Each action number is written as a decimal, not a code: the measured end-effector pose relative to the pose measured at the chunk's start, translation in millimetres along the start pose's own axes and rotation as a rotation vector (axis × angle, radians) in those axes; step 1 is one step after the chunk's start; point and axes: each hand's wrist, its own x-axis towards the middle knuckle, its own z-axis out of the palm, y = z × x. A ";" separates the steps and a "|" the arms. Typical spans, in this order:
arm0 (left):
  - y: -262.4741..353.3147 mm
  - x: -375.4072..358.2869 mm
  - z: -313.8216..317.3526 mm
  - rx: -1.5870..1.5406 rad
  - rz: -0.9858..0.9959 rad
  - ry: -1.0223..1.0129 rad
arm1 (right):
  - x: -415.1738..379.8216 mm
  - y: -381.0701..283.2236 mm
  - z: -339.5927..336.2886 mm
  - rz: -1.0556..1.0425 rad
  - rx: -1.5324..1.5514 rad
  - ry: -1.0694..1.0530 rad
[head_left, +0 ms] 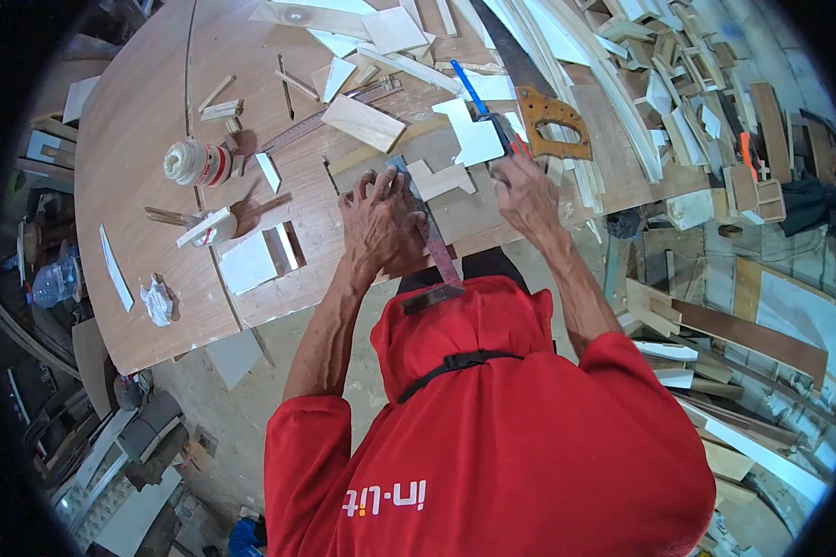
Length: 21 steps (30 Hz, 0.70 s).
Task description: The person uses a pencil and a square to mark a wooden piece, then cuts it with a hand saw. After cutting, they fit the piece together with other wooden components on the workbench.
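My left hand (377, 221) presses down at the table's front edge, fingers bent and slightly apart, over the blade of a metal try square (439, 252). The square's dark stock (432, 299) juts past the edge toward my red top. Right of the blade lies a pale cut wood piece (441, 182). My right hand (528, 197) is curled closed beside a tool with red handles (518, 135); what its fingers hold is hidden. A blue stick-like tool (469, 88) and a white sheet offcut (476, 133) lie just beyond it.
A handsaw (555, 125) with a wooden handle lies beyond my right hand. On the left stand a glue jar (198, 163) and a white cup (215, 227) with sticks. A wood block (363, 123) and long strips (604, 84) lie farther back. Scrap timber (743, 339) is piled right.
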 end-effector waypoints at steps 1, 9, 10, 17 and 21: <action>-0.8 0.4 0.4 0.005 -0.001 0.006 | 13.6 1.2 -1.7 -0.113 -0.070 0.016; 0.5 0.9 1.4 -0.043 -0.023 0.001 | 65.0 12.2 -2.2 -0.405 -0.259 -0.155; -1.0 0.4 3.8 -0.043 -0.026 0.001 | 67.7 14.9 -2.8 -0.425 -0.258 -0.161; -5.2 1.1 10.0 -0.021 0.005 0.039 | 70.2 27.5 5.6 -0.499 -0.282 -0.112; -4.4 0.4 9.1 -0.031 0.003 0.049 | 70.5 28.3 7.5 -0.501 -0.306 -0.097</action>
